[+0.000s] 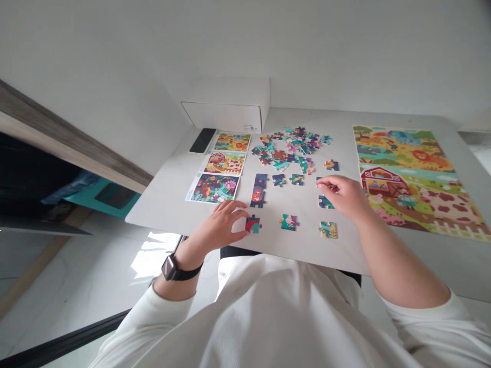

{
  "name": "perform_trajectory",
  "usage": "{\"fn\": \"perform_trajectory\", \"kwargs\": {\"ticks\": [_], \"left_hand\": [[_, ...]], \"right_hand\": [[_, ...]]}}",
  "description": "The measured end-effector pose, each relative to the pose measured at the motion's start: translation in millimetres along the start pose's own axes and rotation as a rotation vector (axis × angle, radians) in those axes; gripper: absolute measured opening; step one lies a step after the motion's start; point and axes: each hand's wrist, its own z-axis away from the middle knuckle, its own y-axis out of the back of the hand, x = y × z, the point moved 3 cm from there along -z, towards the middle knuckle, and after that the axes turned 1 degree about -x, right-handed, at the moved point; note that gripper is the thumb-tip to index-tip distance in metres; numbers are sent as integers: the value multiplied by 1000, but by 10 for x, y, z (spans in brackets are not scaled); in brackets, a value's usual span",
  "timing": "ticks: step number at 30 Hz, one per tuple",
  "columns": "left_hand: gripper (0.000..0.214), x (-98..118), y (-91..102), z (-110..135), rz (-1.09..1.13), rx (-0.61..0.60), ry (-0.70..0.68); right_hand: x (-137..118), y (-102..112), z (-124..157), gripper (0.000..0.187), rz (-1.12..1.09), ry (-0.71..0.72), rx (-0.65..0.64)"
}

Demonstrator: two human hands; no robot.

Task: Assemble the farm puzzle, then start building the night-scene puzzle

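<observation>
My left hand point(224, 225) straddles the red-and-teal jigsaw piece point(253, 225), grip unconfirmed; the joined strip point(259, 190) lies just beyond it, long axis pointing away from me. My right hand point(344, 195) pinches a dark-blue piece point(318, 180).

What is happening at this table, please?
A person is handling puzzle pieces. The left hand, fingers spread, is at a red-and-teal piece; the right hand is at a mostly hidden piece, its grip unclear. Several more pieces lie apart on the table, with a pile farther back. A picture sheet lies on the left and two larger pictures on the right.
</observation>
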Motion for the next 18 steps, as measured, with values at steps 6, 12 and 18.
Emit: {"fn": "perform_trajectory", "kwargs": {"ticks": [6, 12, 18], "left_hand": [[31, -32, -15, -132, -64, 74, -22], [30, -55, 8, -216, -103, 77, -46], [35, -62, -32, -211, -57, 71, -36]], "right_hand": [[7, -18, -3, 21, 18, -12, -10], [-24, -28, -2, 22, 36, -13, -49], [-22, -29, 4, 24, 43, -3, -64]]}}
